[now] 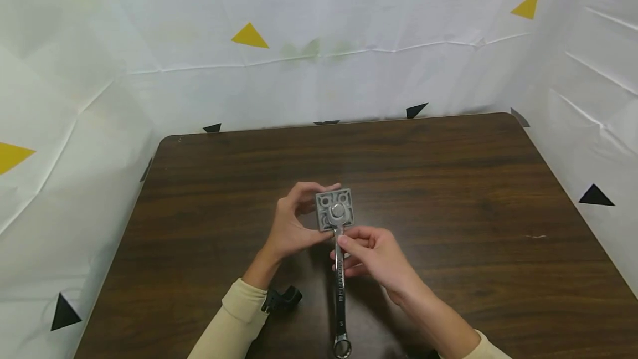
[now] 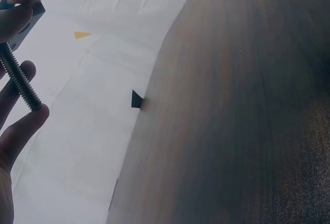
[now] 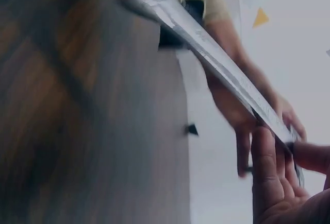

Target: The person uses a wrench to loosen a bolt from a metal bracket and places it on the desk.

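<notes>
Left hand [image 1: 291, 220]: raised above the worktop [image 1: 448, 181], fingers curled round the left edge of a small grey square plate [image 1: 334, 209], thumb at the near edge. The plate stands roughly upright, its face toward the head camera, with round recesses at the corners and a bolt head at its centre. In the left wrist view a threaded bolt shank [image 2: 20, 77] projects from the back of the plate between the fingers, which lie close beside it; contact there cannot be confirmed.

Right hand [image 1: 374, 254]: fingertips pinch the upper shank of a long chrome combination wrench [image 1: 340, 287], just below the end seated on the bolt head. The rest of the wrench runs back toward the person, its ring end [image 1: 341, 346] free above the near edge of the worktop.

Handling, as a judgement: the wrench is rigid steel, fairly heavy for its size, polished and therefore apt to slip in a fingertip pinch. A hold further down the shank would give more leverage. The plate looks stiff and light, probably plastic or cast metal, not fragile, and is best held by its edges, clear of the wrench end. The thread is rough on the fingers.

Surroundings: dark wood-grain worktop; white sheeting with yellow and black triangles on three sides; a small black clip-like object [image 1: 281, 299] by the left sleeve
</notes>
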